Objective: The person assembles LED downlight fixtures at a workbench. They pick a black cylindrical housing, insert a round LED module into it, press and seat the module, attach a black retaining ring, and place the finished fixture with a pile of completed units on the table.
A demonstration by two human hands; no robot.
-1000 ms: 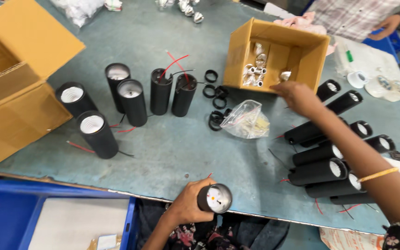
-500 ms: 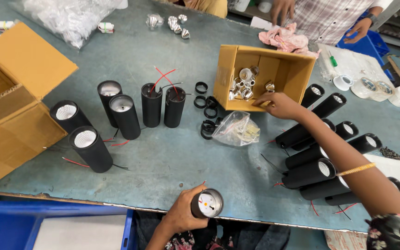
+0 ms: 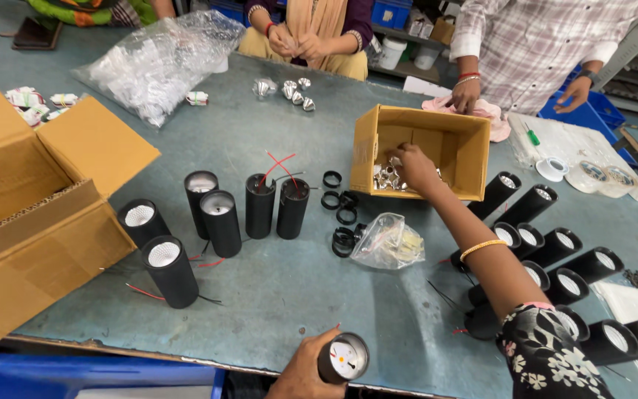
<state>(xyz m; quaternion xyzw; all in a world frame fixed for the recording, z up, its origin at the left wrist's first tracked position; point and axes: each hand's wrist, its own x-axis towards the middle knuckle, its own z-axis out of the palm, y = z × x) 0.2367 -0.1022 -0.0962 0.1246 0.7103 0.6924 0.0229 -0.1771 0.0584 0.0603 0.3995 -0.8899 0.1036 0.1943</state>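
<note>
**Mia:** Down at the near edge of the grey surface, what is the left hand doing?

**Tom:** It is wrapped tight around a black lamp tube. The round white end of the tube faces up at us.

**Mia:** And the right hand?

**Tom:** It reaches far out, into the small open cardboard box. Its fingers are curled down on the shiny silver cups at the bottom of the box. I cannot tell if it has one pinched yet.

**Mia:** What is near that box?

**Tom:** Some black rings lie just beside it on the left. A clear plastic bag sits near the rings, under the arm.

**Mia:** Are there more tubes?

**Tom:** Yes! Six black tubes stand upright in the middle. Two of them have red wires sticking out the top. Many more tubes lie on their sides on the right.

**Mia:** What about the left side?

**Tom:** A big cardboard box lies open there. Behind it is a large clear bag of white parts.

**Mia:** Anyone else?

**Tom:** Two other people are at the far side. One has a hand on a pink cloth.
</note>
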